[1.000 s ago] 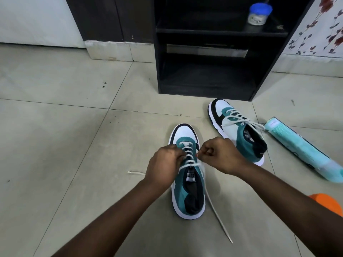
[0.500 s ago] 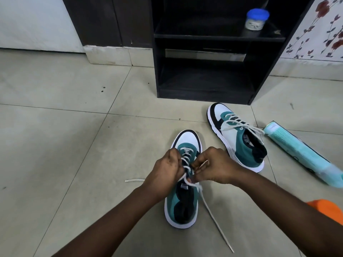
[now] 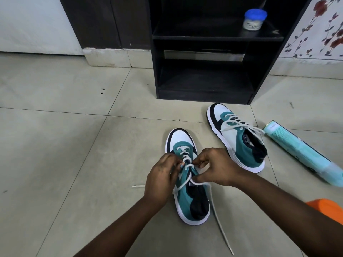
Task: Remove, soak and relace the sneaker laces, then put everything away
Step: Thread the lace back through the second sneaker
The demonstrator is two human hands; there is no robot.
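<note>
The dark shelf unit (image 3: 204, 86) stands at the back on the tiled floor (image 3: 55, 145), and its low compartment is open toward the person, so a shoe pushed forward carelessly could knock against its base. In front of it, to the right, the second sneaker (image 3: 239, 143) lies already laced, with its loops loose over the tongue; these loose ends could catch if somebody drags it. Just beside it lies a long pale green package (image 3: 300, 154), and it seems light enough to roll if an arm touches it. The near sneaker (image 3: 187, 197) rests on the floor between both forearms, toe pointing away, and here is the main risk. The left hand (image 3: 161, 179) has its fingers curled at the left side of the eyelets, and the right hand (image 3: 217, 167) has fingers bent around the crossing lace (image 3: 187, 166) (which exact strand each finger pinches, the view does not show clearly). If the pull is not equal on both sides, the lace ends will probably come out with different lengths. One free end (image 3: 220, 225) runs long over the floor toward the person, and the other tip (image 3: 138, 186) shows only a little at the left, so this imbalance may already exist. A wrist could also press on the long end and stop the lace from sliding through.
</note>
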